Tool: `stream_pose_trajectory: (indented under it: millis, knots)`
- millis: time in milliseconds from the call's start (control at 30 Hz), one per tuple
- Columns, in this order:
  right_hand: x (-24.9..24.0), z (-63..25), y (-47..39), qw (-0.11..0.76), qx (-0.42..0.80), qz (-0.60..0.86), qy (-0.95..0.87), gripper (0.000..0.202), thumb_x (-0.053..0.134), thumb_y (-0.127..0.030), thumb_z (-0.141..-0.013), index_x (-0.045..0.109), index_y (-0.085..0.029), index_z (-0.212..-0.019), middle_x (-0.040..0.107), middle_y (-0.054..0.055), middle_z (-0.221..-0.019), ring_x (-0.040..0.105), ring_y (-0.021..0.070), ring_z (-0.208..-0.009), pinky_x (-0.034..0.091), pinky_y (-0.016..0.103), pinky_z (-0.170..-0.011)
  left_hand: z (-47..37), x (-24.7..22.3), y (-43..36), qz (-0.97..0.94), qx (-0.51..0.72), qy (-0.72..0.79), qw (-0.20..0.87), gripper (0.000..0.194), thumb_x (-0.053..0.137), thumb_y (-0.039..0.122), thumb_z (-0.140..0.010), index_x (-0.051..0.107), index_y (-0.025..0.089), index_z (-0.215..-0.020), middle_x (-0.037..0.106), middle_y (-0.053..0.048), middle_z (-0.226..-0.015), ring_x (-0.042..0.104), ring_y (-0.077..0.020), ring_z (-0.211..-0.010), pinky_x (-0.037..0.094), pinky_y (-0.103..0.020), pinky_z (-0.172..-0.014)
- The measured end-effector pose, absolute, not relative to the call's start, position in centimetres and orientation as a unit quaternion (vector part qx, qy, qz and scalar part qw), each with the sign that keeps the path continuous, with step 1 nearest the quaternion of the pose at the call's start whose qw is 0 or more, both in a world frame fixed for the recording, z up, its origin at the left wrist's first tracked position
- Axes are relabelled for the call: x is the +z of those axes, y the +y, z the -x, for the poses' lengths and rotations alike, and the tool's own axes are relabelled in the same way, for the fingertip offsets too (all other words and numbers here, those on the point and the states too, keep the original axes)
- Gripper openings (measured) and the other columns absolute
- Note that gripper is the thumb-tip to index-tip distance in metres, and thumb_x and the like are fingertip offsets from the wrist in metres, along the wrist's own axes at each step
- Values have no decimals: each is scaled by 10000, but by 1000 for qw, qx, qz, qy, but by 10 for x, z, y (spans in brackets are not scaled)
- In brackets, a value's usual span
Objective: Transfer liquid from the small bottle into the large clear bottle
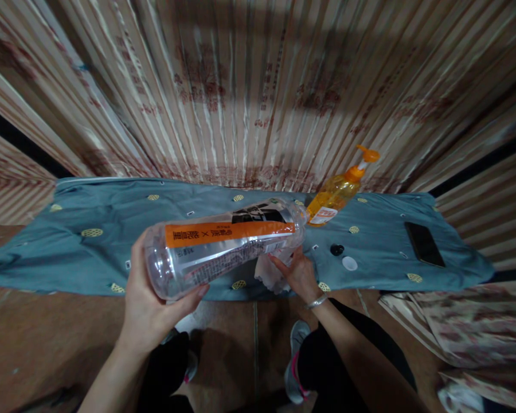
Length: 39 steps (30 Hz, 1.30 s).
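Observation:
A large clear plastic bottle (227, 244) with an orange and silver label lies sideways in the air above the cloth, its neck to the right. My left hand (152, 301) is wrapped round its base end. Under the neck end, my right hand (298, 274) grips a crumpled whitish tissue or cloth (272, 273), its fingers partly hidden behind the bottle. Behind the bottle's neck, a pump bottle (333, 198) of yellow-orange liquid stands on the surface.
A blue-green cloth (90, 258) with yellow prints covers the long narrow surface. On its right are a small black object (337, 249), a white disc (350, 263) and a dark phone (424, 244). Pleated curtains (249, 86) hang behind.

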State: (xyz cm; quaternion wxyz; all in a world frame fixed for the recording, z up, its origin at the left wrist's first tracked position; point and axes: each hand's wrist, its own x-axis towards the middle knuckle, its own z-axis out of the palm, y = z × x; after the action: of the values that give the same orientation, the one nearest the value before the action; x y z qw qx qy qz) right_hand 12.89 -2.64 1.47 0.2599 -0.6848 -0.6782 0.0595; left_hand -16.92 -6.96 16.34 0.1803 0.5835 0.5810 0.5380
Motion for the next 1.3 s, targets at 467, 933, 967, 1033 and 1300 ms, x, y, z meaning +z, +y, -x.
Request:
stream_pose_trajectory:
  millis: [467,933,967,1033,1300]
  knots:
    - [15,-128,-27,247,43,689,-680,707,483,-743,-980,588,-83,-1211,774,183,-863,774,311,-774,569,358,-654,169,161,-69,-592,547,568,165,1064,899,584,-514,579,136,-1424,685,-246,-1346,699,-470,-1206,534,-712,-1020]
    - [17,-128,-27,251,67,694,-672,741,525,-727,-970,567,-50,-1268,777,202,-915,783,326,-810,585,372,-687,168,163,-69,-588,543,573,175,1011,900,583,-506,607,138,-1365,685,-240,-1338,701,-480,-1200,540,-728,-1010]
    - [17,-128,-27,250,67,695,-671,744,526,-726,-971,563,-48,-1275,777,201,-913,783,327,-811,584,373,-686,168,163,-69,-589,543,573,173,1021,900,589,-507,604,140,-1374,684,-239,-1341,699,-480,-1205,534,-731,-1015]
    - [17,-128,-27,248,68,696,-671,752,526,-727,-971,557,-46,-1286,777,197,-900,784,326,-810,583,369,-684,169,162,-69,-591,543,573,168,1038,900,605,-508,601,142,-1388,682,-237,-1348,694,-479,-1217,528,-730,-1024]
    - [15,-128,-26,254,59,694,-671,741,511,-738,-969,557,-65,-1276,780,188,-886,776,312,-790,570,361,-672,171,159,-70,-606,542,561,154,1037,905,598,-532,582,183,-1425,696,-190,-1344,713,-426,-1197,571,-655,-1015]
